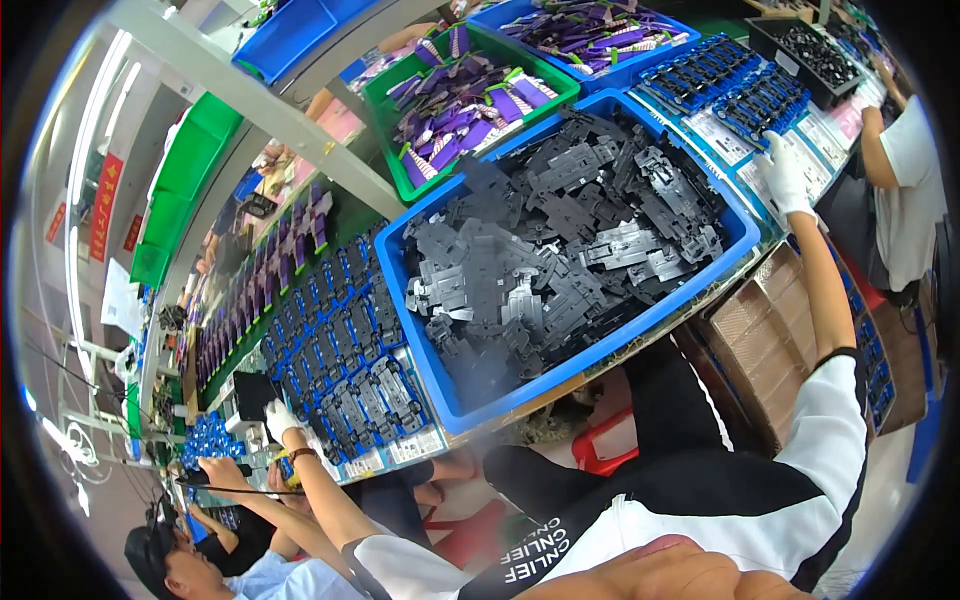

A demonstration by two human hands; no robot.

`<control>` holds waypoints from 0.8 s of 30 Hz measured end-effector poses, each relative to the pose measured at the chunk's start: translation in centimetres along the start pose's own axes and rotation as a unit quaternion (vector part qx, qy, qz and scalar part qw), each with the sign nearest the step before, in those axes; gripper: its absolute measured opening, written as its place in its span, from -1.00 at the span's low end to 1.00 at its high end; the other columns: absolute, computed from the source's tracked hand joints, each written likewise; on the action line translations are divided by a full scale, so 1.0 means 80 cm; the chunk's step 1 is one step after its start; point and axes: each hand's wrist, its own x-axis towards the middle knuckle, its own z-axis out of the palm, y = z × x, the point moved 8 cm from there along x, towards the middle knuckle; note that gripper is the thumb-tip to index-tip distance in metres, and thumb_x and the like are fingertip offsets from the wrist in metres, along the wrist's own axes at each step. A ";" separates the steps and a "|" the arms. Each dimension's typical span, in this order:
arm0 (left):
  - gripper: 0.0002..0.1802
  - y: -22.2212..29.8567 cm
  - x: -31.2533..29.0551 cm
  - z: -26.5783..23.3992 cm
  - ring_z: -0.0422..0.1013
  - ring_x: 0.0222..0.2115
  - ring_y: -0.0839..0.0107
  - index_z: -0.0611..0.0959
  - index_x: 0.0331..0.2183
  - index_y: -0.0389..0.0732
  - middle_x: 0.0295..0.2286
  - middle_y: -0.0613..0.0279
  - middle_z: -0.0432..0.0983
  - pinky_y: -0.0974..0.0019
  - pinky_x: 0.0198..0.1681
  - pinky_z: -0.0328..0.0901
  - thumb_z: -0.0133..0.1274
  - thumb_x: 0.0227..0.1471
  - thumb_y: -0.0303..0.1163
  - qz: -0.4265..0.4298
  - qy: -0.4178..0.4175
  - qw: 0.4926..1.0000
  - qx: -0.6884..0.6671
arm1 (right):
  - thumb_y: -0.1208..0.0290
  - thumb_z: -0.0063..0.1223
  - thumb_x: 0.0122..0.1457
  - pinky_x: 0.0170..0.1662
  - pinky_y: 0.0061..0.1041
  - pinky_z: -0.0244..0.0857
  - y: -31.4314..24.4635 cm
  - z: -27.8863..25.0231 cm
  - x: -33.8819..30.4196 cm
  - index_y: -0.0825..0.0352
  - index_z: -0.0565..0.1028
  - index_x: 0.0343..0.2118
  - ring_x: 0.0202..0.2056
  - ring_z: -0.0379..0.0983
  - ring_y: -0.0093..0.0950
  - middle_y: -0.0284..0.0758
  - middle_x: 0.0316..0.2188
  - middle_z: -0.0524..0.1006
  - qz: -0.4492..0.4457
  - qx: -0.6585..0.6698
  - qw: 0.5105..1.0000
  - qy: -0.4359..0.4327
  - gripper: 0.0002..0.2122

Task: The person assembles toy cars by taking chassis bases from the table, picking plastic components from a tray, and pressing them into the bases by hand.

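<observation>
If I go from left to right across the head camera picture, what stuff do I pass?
Left hand in a white glove → rows of dark parts on blue trays → big blue bin of grey plastic parts → right hand in a white glove.

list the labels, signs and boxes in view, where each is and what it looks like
Red signs: tall narrow banners on the far left wall.
White label sheets: flat under the blue trays at upper right, by the gloved right hand.
White label strip: along the near edge of the left trays, close to the gloved left hand.
Cardboard boxes: brown, stacked under the bench at right.
</observation>
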 end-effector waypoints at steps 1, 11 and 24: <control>-0.47 -0.018 -0.005 -0.030 0.38 -0.03 0.22 0.48 0.01 -0.32 -0.02 0.03 0.45 0.28 0.06 0.19 -0.05 0.15 -0.11 0.003 0.034 0.992 -0.123 | 0.29 0.08 0.11 -0.16 -0.25 0.32 0.003 0.041 0.021 0.26 0.42 -0.05 -0.26 0.48 -0.15 -0.10 -0.30 0.53 0.001 -0.017 0.999 -0.034 -0.66; -0.64 0.379 -0.478 -0.127 0.37 -0.06 0.31 0.42 -0.01 -0.28 -0.07 0.08 0.41 0.24 0.01 0.27 -0.29 0.28 -0.30 0.084 -0.144 0.752 -0.637 | 0.31 0.03 0.21 -0.41 -0.50 0.26 -0.080 -0.084 0.003 0.34 0.46 -0.15 -0.55 0.38 -0.48 -0.19 -0.47 0.51 -0.082 0.096 0.992 0.017 -0.76; -0.56 0.460 -0.680 -0.035 0.29 0.03 0.24 0.31 0.09 -0.06 0.02 0.21 0.32 0.03 0.13 0.20 -0.07 0.20 -0.25 -0.129 -0.333 0.389 -0.849 | 0.46 0.17 -0.01 -0.32 -0.38 0.37 -0.435 -0.184 -0.274 0.34 0.51 -0.24 -0.42 0.50 -0.16 -0.15 -0.49 0.52 -0.354 0.342 0.793 -0.359 -0.76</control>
